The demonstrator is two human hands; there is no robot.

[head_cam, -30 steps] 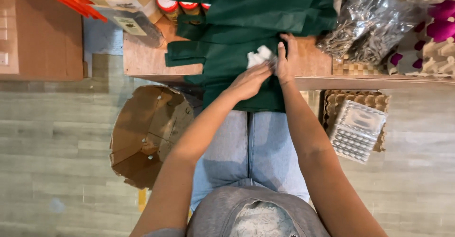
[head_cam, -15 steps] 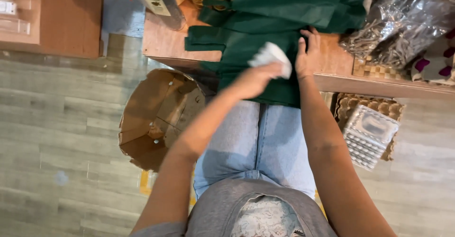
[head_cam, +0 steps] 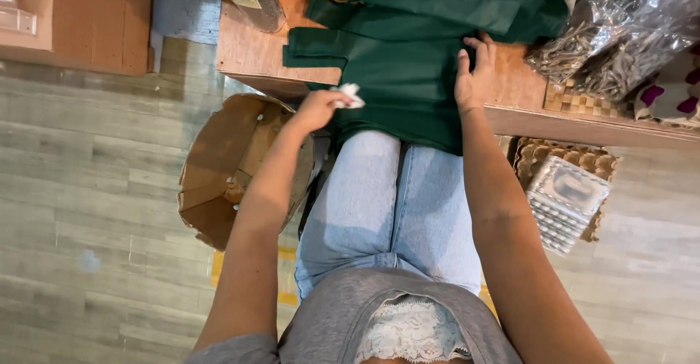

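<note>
Left hand (head_cam: 319, 109): grip pinching white scrap (head_cam: 351, 93), now drawn back off green bag (head_cam: 408, 72), beside the bench (head_cam: 251, 51) edge. Right hand (head_cam: 474, 72): fingers spread, still pressing the bag flat.

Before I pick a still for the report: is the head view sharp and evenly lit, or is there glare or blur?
Head view: lighting soft and even, shadows faint; green bag, left hand holding a white scrap and right hand reasonably sharp; bright glare on the plastic bags; wide-angle lens leaves the table edge slanted.
</note>
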